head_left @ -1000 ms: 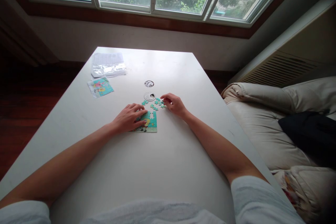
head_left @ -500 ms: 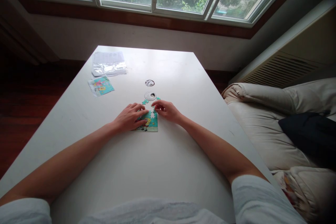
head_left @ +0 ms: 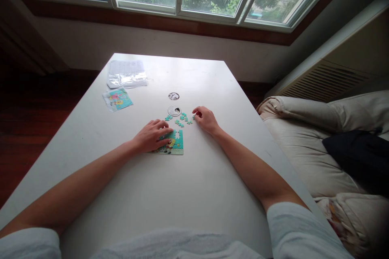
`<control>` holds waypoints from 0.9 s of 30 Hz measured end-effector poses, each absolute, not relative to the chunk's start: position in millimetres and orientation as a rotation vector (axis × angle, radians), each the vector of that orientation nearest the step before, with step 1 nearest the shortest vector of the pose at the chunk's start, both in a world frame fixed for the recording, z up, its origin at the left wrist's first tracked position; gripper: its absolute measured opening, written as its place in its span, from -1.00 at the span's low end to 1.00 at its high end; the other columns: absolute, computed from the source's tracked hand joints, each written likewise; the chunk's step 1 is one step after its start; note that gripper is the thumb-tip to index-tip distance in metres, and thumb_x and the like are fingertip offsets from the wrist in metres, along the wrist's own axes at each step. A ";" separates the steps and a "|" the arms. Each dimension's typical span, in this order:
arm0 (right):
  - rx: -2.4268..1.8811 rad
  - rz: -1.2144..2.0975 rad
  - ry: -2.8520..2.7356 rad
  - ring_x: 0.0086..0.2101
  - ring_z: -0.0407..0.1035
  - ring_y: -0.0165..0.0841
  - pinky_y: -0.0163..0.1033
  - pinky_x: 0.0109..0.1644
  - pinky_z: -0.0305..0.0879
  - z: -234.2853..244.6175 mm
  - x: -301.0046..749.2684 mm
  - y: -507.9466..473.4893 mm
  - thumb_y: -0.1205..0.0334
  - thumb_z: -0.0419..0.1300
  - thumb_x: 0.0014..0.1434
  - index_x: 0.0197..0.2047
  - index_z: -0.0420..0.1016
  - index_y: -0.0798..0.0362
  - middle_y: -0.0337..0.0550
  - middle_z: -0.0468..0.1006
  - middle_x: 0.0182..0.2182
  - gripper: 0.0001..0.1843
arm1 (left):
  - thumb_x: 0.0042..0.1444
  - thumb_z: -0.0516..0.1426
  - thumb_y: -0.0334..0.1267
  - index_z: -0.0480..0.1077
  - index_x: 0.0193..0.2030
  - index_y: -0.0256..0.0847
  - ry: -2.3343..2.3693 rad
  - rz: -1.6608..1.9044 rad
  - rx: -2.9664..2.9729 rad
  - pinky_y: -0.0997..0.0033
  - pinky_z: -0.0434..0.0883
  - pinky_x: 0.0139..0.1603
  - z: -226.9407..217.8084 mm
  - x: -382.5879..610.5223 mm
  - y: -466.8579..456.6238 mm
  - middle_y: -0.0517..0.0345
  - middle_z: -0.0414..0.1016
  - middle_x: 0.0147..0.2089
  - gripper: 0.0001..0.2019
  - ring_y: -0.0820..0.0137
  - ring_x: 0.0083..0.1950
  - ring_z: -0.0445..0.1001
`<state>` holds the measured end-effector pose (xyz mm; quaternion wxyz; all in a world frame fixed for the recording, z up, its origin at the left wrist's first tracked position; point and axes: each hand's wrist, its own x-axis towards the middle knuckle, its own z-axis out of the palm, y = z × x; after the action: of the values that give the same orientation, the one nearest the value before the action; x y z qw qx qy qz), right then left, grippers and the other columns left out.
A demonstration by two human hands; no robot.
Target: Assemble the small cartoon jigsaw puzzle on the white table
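Observation:
A partly joined jigsaw puzzle [head_left: 176, 145] with a yellow cartoon figure on teal lies flat on the white table, with a gap in its upper edge. My left hand [head_left: 153, 134] rests over the puzzle's left side, fingers spread, hiding that part. Beyond the puzzle are several loose teal puzzle pieces [head_left: 184, 117]. To their right, my right hand [head_left: 207, 119] has its fingertips closed on a small teal puzzle piece [head_left: 193, 117], mostly covered by the fingers.
Two round disc-like items, one ring-shaped [head_left: 174, 111] and one shiny [head_left: 174, 96], lie past the pieces. A picture sheet [head_left: 118, 99] and a clear plastic packet [head_left: 127, 74] are at the table's far left. A cushioned seat [head_left: 298, 145] stands right of the table [head_left: 158, 206].
My right hand has moved right, away from the puzzle's upper edge, to the rightmost loose pieces, uncovering the gap and more pieces. My left hand has stayed on the puzzle.

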<state>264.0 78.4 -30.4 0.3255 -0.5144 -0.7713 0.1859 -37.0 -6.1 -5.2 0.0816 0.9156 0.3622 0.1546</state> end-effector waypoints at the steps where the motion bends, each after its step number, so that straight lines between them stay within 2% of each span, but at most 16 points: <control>1: -1.342 0.480 -2.037 -0.36 0.34 -0.36 -0.22 -0.16 0.28 -30.8 263.7 78.4 0.39 0.13 0.11 -0.21 0.54 0.02 -0.19 0.50 -0.32 -0.78 | 0.34 0.06 -0.01 0.43 0.19 0.00 1.087 0.467 2.734 0.10 0.33 0.16 -5.8 -37.3 -5.5 0.00 0.44 0.10 -0.64 0.17 0.10 0.37; 6: -1.262 0.450 -2.131 -0.23 0.37 -0.28 -0.16 -0.07 0.30 -28.6 253.7 73.7 0.36 0.14 0.18 -0.18 0.57 0.01 -0.12 0.51 -0.25 -0.80 | 0.35 0.06 -0.04 0.44 0.20 0.01 1.129 0.496 2.718 0.06 0.33 0.19 -7.7 -39.5 -3.2 0.00 0.44 0.14 -0.65 0.15 0.16 0.36; 11: -1.186 0.390 -2.242 -0.10 0.36 -0.22 -0.10 0.04 0.28 -27.7 244.9 69.2 0.30 0.18 0.25 -0.11 0.59 -0.03 -0.08 0.52 -0.15 -0.81 | 0.35 0.04 -0.09 0.42 0.22 0.00 1.264 0.575 2.673 -0.01 0.30 0.26 -7.9 -40.2 -2.1 0.01 0.35 0.29 -0.65 0.12 0.29 0.28; 17: -1.113 0.309 -2.401 0.02 0.32 -0.15 -0.01 0.15 0.24 -20.8 234.9 60.4 0.15 0.18 0.33 0.12 0.54 -0.09 -0.03 0.52 0.01 -0.68 | 0.37 0.03 -0.06 0.43 0.19 -0.05 1.252 0.547 2.653 -0.02 0.27 0.31 -9.5 -39.0 1.1 0.03 0.39 0.27 -0.65 0.14 0.30 0.27; 19: -1.067 0.284 -2.495 0.14 0.26 -0.11 0.04 0.23 0.20 -18.2 229.7 55.8 0.06 0.14 0.37 0.25 0.45 -0.14 -0.02 0.46 0.16 -0.58 | 0.36 0.04 -0.06 0.43 0.19 -0.03 1.221 0.532 2.664 0.00 0.28 0.30 -9.0 -37.5 1.1 0.05 0.41 0.25 -0.66 0.15 0.27 0.30; 22: -1.032 0.245 -2.629 0.34 0.05 -0.06 0.11 0.36 0.07 -17.7 222.7 50.0 -0.03 0.04 0.41 0.37 0.31 -0.16 -0.03 0.24 0.37 -0.48 | 0.35 0.04 -0.11 0.46 0.15 -0.05 1.296 0.555 2.652 0.03 0.32 0.25 -8.6 -34.5 0.9 0.02 0.44 0.18 -0.68 0.15 0.22 0.33; 24: -1.041 0.243 -2.684 0.40 -0.06 -0.04 0.16 0.42 -0.04 -18.7 220.0 48.0 -0.08 -0.01 0.43 0.41 0.26 -0.15 -0.03 0.13 0.43 -0.45 | 0.35 0.04 -0.12 0.46 0.16 -0.08 1.380 0.579 2.628 0.03 0.34 0.23 -9.2 -32.7 1.6 -0.01 0.45 0.16 -0.67 0.13 0.20 0.34; 27: -1.044 0.272 -2.700 0.42 -0.10 -0.04 0.20 0.45 -0.11 -19.3 219.6 47.7 -0.10 -0.06 0.44 0.38 0.31 -0.13 -0.03 0.10 0.44 -0.46 | 0.35 0.04 -0.10 0.40 0.25 -0.11 1.435 0.588 2.617 0.00 0.31 0.28 -11.9 -31.4 4.0 -0.04 0.41 0.22 -0.61 0.10 0.27 0.29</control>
<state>219.6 47.7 -19.3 0.1167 -0.3568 -0.9222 0.0929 -31.4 4.0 -11.9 0.0500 0.8592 0.4712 0.1931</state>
